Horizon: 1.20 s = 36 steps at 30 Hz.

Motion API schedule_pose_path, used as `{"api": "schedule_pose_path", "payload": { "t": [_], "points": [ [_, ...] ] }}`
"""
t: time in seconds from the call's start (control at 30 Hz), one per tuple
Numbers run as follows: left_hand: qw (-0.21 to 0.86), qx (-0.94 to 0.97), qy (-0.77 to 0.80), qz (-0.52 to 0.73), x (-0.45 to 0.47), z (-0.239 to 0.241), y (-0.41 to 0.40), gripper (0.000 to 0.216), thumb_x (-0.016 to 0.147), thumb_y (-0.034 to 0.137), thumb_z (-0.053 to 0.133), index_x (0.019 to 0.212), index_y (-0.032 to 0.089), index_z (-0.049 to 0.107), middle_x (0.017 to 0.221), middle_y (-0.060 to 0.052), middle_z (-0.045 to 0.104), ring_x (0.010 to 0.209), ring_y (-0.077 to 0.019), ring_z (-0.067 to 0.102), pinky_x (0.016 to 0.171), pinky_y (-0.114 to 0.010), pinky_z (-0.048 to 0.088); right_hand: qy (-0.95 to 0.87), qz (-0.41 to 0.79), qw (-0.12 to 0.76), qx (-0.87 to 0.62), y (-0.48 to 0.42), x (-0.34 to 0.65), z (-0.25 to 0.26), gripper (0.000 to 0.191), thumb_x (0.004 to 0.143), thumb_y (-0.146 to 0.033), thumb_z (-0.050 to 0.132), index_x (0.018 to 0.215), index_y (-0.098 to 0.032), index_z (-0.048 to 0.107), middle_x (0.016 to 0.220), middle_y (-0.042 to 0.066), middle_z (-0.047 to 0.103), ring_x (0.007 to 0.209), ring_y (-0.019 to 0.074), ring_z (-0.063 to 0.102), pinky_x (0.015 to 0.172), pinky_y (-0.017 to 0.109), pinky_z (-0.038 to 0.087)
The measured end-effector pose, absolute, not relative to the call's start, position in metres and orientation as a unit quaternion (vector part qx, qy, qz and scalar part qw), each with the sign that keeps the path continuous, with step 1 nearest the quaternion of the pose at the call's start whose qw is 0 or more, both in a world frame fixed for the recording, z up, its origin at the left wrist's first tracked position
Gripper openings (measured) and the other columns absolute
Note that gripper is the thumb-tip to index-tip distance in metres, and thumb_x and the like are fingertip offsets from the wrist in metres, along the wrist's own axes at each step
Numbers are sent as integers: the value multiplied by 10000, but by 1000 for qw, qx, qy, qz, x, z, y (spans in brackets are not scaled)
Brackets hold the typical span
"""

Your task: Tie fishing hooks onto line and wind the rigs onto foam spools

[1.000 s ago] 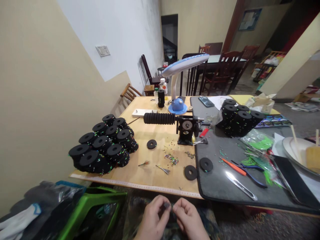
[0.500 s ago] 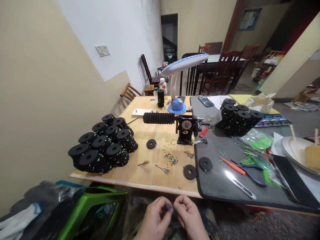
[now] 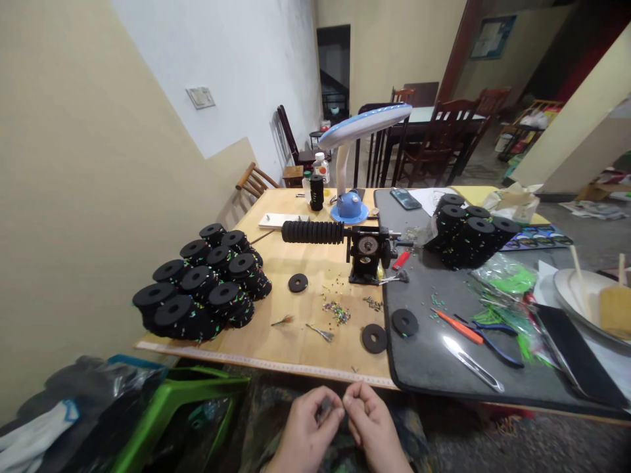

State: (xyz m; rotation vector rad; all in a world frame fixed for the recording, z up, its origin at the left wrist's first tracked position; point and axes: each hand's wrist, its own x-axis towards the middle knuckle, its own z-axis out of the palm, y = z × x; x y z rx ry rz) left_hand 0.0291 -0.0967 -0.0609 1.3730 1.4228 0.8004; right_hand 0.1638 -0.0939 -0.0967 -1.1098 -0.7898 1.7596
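Observation:
Both my hands are low in front of me, below the wooden table's [image 3: 296,348] near edge. My left hand [image 3: 303,433] is closed in a pinch on a small dark piece [image 3: 325,408] that I cannot make out. My right hand [image 3: 369,427] pinches at the same spot, fingertips meeting the left ones. On the table ahead stands a black winding machine [image 3: 367,257] with a ribbed black roller [image 3: 313,232]. Loose black foam discs [image 3: 374,337] and a scatter of small coloured beads [image 3: 338,311] lie near it.
A heap of black foam spools [image 3: 202,282] sits at the left, another heap [image 3: 468,230] on the grey mat [image 3: 428,368]. A blue desk lamp [image 3: 351,164], pliers [image 3: 486,338], tweezers [image 3: 473,372], green strands [image 3: 507,282] and a plate [image 3: 576,289] are around. A green stool [image 3: 167,407] stands at lower left.
My fingertips have drawn closer together around the small piece and shifted slightly; the view has dipped a little. Nothing on the table has moved.

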Motion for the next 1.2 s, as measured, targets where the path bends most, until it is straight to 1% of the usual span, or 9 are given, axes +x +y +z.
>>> {"api": "schedule_pose_path", "payload": {
  "t": [0.13, 0.23, 0.37, 0.47, 0.6, 0.73, 0.9, 1.03, 1.2],
  "points": [
    [487, 555, 591, 324, 26, -60, -94, 183, 767, 300, 648, 664, 151, 671, 624, -19, 642, 605, -157, 533, 588, -233, 402, -341, 705, 432, -448, -91, 166, -95, 527, 706, -705, 656, 732, -211, 473, 450, -148, 289, 392, 54, 193, 400, 186, 133],
    [503, 535, 587, 342, 22, -54, -91, 204, 790, 352, 650, 751, 155, 682, 689, -29, 667, 658, -171, 571, 629, -236, 436, -370, 692, 418, -458, -90, 169, -92, 492, 714, -657, 677, 740, -194, 513, 522, -114, 345, 460, 69, 239, 447, 192, 184],
    [509, 529, 570, 368, 18, -48, -88, 257, 847, 409, 600, 784, 166, 651, 726, -28, 654, 710, -180, 590, 671, -235, 462, -442, 657, 375, -483, -91, 172, -88, 347, 728, -458, 704, 633, -193, 502, 525, -96, 340, 507, 87, 263, 492, 215, 217],
    [489, 550, 568, 369, 18, -50, -86, 259, 876, 398, 564, 792, 170, 653, 752, -38, 672, 728, -190, 608, 699, -248, 471, -481, 623, 361, -499, -93, 172, -87, 221, 726, -282, 640, 606, -201, 473, 515, -88, 364, 502, 93, 296, 498, 222, 236],
    [455, 546, 583, 392, 14, -53, -82, 279, 890, 405, 531, 823, 174, 672, 810, -59, 702, 800, -220, 634, 758, -277, 475, -503, 603, 364, -501, -95, 175, -87, 155, 714, -186, 566, 608, -207, 455, 515, -87, 360, 498, 96, 308, 496, 225, 241],
    [447, 506, 614, 409, 1, -53, -76, 345, 870, 473, 545, 825, 159, 680, 705, -30, 649, 690, -192, 586, 661, -264, 458, -482, 607, 381, -504, -97, 179, -92, 202, 744, -241, 599, 615, -210, 447, 520, -94, 328, 496, 93, 288, 490, 224, 232],
    [539, 489, 576, 372, -8, -56, -79, 468, 822, 584, 567, 929, 145, 689, 746, -27, 644, 541, -124, 474, 518, -228, 376, -411, 663, 417, -466, -100, 175, -102, 355, 805, -518, 611, 686, -225, 452, 462, -120, 328, 410, 77, 260, 435, 210, 214],
    [587, 502, 553, 311, 1, -55, -86, 412, 811, 549, 605, 842, 150, 703, 584, 27, 562, 553, -130, 473, 559, -228, 366, -406, 671, 415, -461, -100, 172, -99, 437, 796, -627, 594, 704, -223, 454, 445, -116, 367, 396, 73, 265, 424, 204, 214],
    [633, 449, 536, 332, 17, -53, -86, 320, 725, 467, 725, 759, 153, 680, 688, 3, 614, 685, -154, 528, 679, -241, 409, -469, 626, 391, -486, -100, 175, -89, 395, 812, -567, 603, 698, -213, 472, 491, -94, 378, 451, 90, 324, 447, 210, 261]
  ]
}}
